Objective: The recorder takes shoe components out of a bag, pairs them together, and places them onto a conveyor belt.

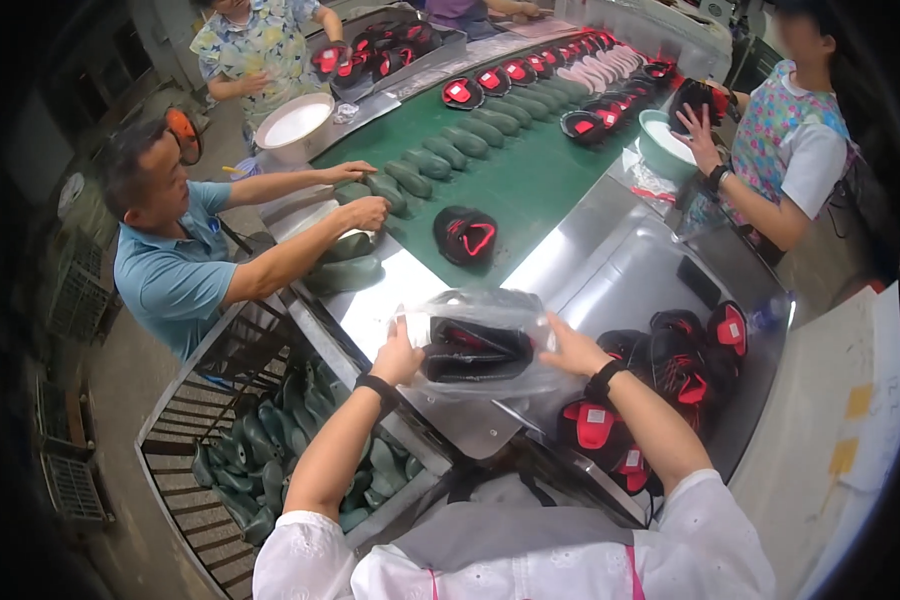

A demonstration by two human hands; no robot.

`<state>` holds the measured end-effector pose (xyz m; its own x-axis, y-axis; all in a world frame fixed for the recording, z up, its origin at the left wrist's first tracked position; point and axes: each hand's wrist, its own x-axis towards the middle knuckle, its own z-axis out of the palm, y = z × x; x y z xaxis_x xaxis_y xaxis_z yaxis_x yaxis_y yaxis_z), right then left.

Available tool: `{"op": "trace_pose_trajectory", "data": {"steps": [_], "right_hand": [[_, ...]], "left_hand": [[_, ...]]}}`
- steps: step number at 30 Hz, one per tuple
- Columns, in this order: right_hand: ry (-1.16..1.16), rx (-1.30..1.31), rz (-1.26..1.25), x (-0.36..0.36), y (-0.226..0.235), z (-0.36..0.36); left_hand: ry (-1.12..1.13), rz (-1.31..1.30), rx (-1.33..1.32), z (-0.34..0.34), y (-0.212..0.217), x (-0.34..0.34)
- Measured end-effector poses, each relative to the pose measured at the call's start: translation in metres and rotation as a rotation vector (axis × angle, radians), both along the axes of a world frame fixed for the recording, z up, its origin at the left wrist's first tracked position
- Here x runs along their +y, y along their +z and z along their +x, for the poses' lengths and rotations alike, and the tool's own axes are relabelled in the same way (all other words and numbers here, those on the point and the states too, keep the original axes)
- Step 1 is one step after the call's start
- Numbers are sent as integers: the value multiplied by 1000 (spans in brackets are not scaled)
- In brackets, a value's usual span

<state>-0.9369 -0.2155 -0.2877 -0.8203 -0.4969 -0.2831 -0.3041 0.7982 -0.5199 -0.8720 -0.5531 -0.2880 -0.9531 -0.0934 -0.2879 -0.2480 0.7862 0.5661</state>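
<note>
Between my hands, in front of my body, is a clear plastic bag (530, 302) with black shoe uppers (475, 350) showing inside. My left hand (398, 355) is closed on the bag's left side, beside a small white patch. My right hand (573, 350) pinches its right edge. A black shoe upper with a red opening (465, 236) lies just beyond the bag on the green conveyor belt (560, 215). Close to my right forearm, a pile of black and red shoe uppers (670, 365) rests on a metal table (620, 285).
Green shoe lasts (440, 150) line the belt, with more in a metal crate (185, 470) at my lower left. A co-worker in blue (175, 290) handles lasts at the left. Another person (795, 150) stands at the right by a green basin (662, 150). A white basin (295, 125) sits far left.
</note>
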Motion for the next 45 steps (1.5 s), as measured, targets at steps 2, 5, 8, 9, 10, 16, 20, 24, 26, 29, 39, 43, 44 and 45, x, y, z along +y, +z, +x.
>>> {"op": "trace_pose_trajectory", "data": {"steps": [2,5,8,9,10,16,20,24,26,29,39,43,44,45], "right_hand": [[144,-273,166,-3,26,2],[343,-293,57,29,23,3],[238,-316,-86,34,34,-6],[164,-229,-144,33,37,-7],[196,-248,-22,26,42,-11],[59,159,-34,3,48,-2],[-44,147,10,4,66,10],[-78,59,63,5,68,16],[-112,146,23,5,75,20],[-174,372,-190,-4,72,22],[123,2,-217,-22,-14,-5],[-75,-93,-202,-21,-13,7],[-156,-21,-218,-30,-2,7],[-242,52,-232,-35,7,7]], "left_hand": [[-83,129,-207,1,-5,-4],[-330,233,-338,20,11,-1],[-238,98,-133,20,39,5],[-242,99,-131,16,37,8],[-237,-13,68,11,36,8],[-390,107,217,-31,47,25],[-750,-93,102,-17,40,36],[-776,-241,40,-9,43,48],[-740,-360,109,-1,56,52],[-767,-318,167,12,68,53],[-930,-435,441,68,28,66],[-691,-127,408,37,56,67],[-672,-191,414,23,50,59],[-657,-251,422,10,44,50]]}}
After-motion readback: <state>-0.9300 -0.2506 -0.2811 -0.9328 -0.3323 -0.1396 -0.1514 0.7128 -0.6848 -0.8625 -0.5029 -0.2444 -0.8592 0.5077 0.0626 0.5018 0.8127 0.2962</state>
